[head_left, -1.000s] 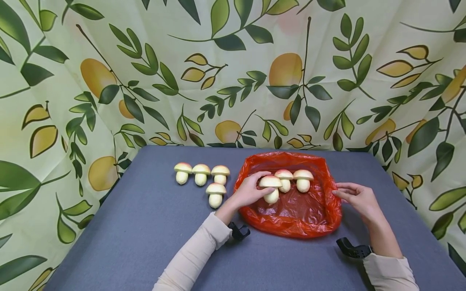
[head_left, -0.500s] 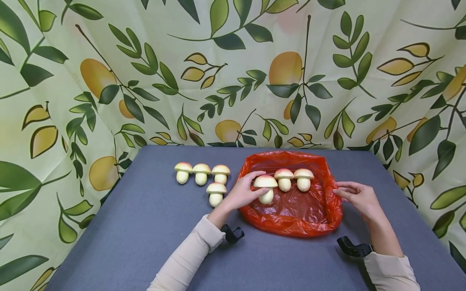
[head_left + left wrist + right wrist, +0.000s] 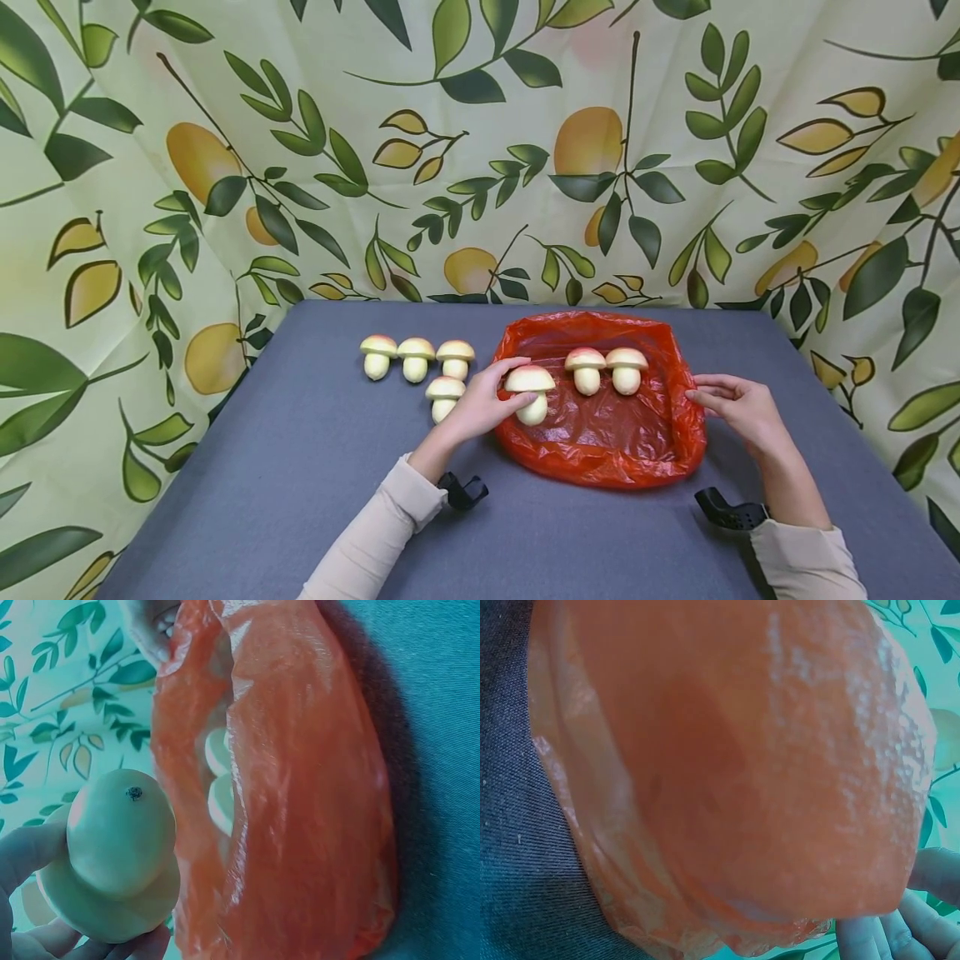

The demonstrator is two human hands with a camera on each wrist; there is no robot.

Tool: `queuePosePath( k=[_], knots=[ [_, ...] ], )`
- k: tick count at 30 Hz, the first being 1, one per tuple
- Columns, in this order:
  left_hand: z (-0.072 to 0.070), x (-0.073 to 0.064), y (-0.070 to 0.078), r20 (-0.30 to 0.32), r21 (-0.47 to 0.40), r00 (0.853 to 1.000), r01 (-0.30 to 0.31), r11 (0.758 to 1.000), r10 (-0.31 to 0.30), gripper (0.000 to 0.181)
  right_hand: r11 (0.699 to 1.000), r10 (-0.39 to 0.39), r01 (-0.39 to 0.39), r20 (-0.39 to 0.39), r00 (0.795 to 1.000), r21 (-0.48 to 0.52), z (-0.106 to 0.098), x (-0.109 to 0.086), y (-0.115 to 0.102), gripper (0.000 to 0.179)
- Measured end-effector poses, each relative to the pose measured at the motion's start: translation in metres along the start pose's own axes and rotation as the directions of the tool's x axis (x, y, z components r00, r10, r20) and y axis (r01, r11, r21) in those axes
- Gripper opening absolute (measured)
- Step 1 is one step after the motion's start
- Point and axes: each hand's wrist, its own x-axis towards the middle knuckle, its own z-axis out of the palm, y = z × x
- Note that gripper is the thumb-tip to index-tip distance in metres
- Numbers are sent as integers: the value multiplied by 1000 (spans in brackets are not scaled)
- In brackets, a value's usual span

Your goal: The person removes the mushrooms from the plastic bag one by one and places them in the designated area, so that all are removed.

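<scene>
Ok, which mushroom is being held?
The mushroom pinched in the left hand; no hand holds the others: two mushrooms inside the red bag and four mushrooms on the table.

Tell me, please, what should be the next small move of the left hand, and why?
Probably carry the held mushroom leftward with the left hand and lower it onto the table beside the four mushrooms there. That hand has just moved left, away from the two mushrooms in the red bag, whose edge the right hand holds.
</scene>
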Motion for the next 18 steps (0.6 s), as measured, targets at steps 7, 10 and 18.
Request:
queuePosePath(
  k=[7, 10, 18],
  knots=[
    [-6, -10, -8, -32, 3, 999, 14, 1000, -14, 53, 1000, 6, -6, 7, 1000, -4, 1, -1, 0, 55],
    [-8, -15, -12, -47, -5, 999, 1, 1000, -1, 52, 1000, 4, -4, 8, 1000, -1, 1, -1, 1, 56],
    [-18, -26, -20, -69, -42, 998, 1, 999, -4, 52, 1000, 0, 0, -3, 1000, -1, 2, -1, 1, 56]
  ],
)
